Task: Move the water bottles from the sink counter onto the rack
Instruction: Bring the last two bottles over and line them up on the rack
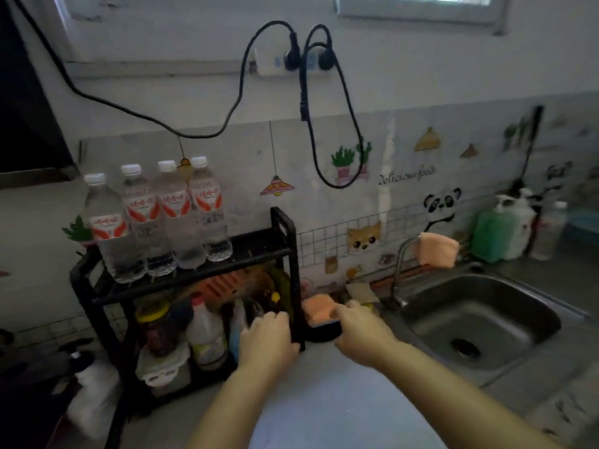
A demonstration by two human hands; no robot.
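Several clear water bottles point(155, 218) with white caps and red-and-white labels stand upright in a row on the top shelf of a black two-tier rack point(282, 254) at the left. My left hand point(269, 335) hangs low beside the rack's right front post, fingers loosely curled, holding nothing that I can see. My right hand point(359, 332) reaches over the counter just right of the rack. Its fingers rest at a black dish point(324, 333) that carries an orange sponge point(319, 306); whether it grips the dish is hidden.
The rack's lower shelf holds jars, a white bottle point(205, 332) and other clutter. A steel sink point(479, 319) with a faucet point(400, 270) and a pink cloth lies to the right. Soap bottles point(499, 231) stand behind it. Black cables point(311, 118) hang on the wall.
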